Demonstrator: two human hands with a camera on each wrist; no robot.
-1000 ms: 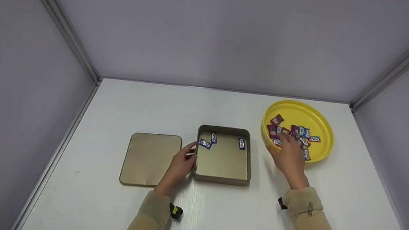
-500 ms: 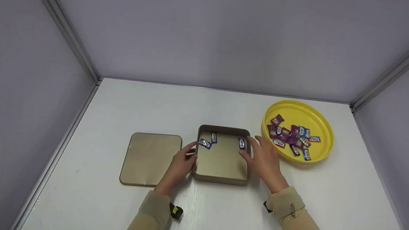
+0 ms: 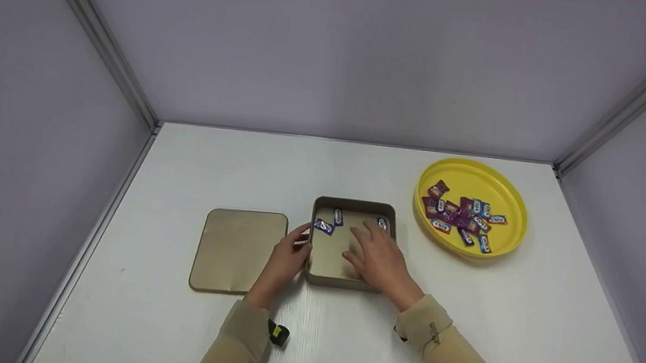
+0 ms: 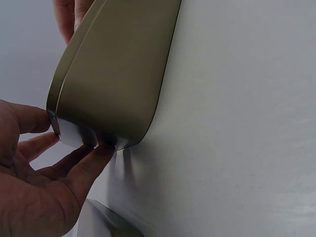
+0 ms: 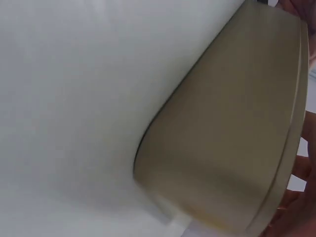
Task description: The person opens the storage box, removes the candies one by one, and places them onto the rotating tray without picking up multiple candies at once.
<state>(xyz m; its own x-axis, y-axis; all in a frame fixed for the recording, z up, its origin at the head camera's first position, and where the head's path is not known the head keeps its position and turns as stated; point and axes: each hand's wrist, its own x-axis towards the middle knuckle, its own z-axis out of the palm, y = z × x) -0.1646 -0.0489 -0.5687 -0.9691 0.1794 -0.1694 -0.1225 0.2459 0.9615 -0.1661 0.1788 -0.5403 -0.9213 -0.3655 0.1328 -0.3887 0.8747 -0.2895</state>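
A gold square tin (image 3: 349,284) stands lidless on the table, with several small wrapped candies inside. Two blue candies (image 3: 323,226) lie at its left; another candy (image 3: 382,223) is at the right, partly covered by a hand. My left hand (image 3: 287,260) rests its fingertips against the tin's outer left wall; the left wrist view shows those fingers (image 4: 91,165) spread along the wall and rim. My right hand (image 3: 380,262) hovers over the tin's right half, its fingers and thumb apart. Nothing shows between them, though the palm side is hidden.
A yellow round tray (image 3: 509,192) holding several purple, blue and red-white candies (image 3: 466,217) sits at the back right. The gold square lid (image 3: 238,253) lies flat left of the tin, beside my left forearm. Grey walls (image 3: 362,62) enclose the white table (image 3: 230,167).
My right hand has come from the candies in the yellow tray leftward to the tin, and is now above its right half. My left hand has stayed at the tin's left wall.
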